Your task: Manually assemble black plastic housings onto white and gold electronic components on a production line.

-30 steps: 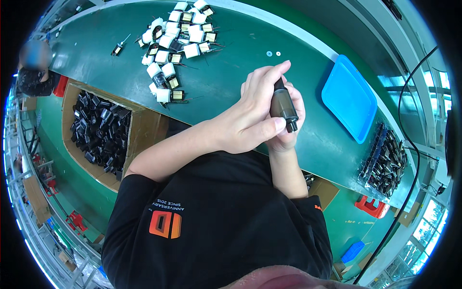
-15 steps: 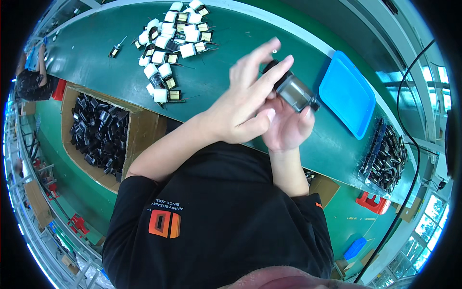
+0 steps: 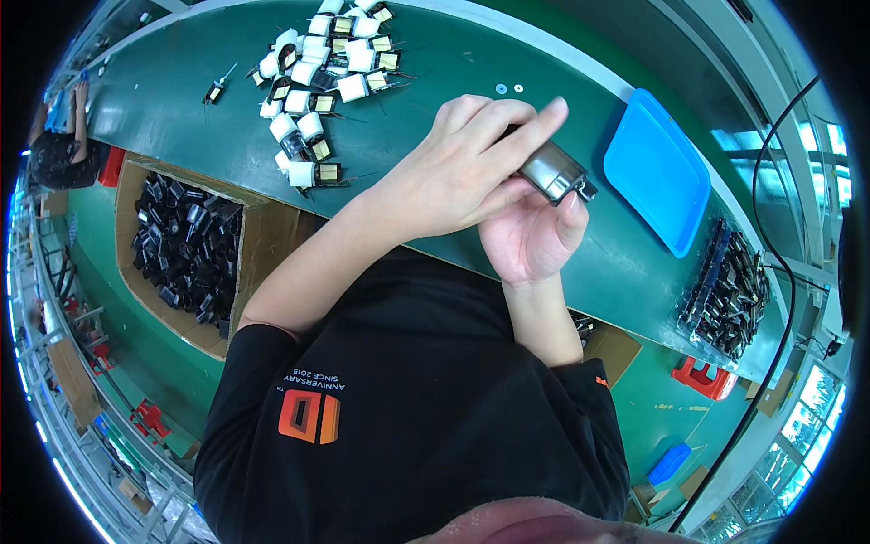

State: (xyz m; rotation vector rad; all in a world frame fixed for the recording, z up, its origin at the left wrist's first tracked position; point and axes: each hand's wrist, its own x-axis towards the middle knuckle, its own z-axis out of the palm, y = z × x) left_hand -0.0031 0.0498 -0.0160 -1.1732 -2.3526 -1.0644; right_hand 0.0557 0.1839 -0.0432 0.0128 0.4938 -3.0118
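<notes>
together, the person's 2 bare hands grasp a dark, smoky cylinder (image 3: 551, 170) above a green table (image 3: 435, 63). the left hand (image 3: 467, 159) bends its fingers over the cylinder's upper-left end, covering it. the right hand (image 3: 530, 238) holds from below, palm turned up, thumb beside the narrow tip; its other fingers are mostly hidden, so how firmly they press cannot be told. the cylinder tilts, its tip pointing down and to the right. just beyond the hands lie a small blue washer (image 3: 501, 89) and a small white washer (image 3: 518, 89), side by side. to the left, white-capped parts (image 3: 313, 76) with thin wires form a loose heap, and 1 small part (image 3: 214, 92) lies apart from them. to the right is a blue tray (image 3: 657, 172), then a pile of small dark parts (image 3: 732, 299). by the table's near left edge, a cardboard box (image 3: 263, 249) holds many black pieces (image 3: 186, 254). farther off, at upper left, is another person (image 3: 63, 161) in dark clothing.
</notes>
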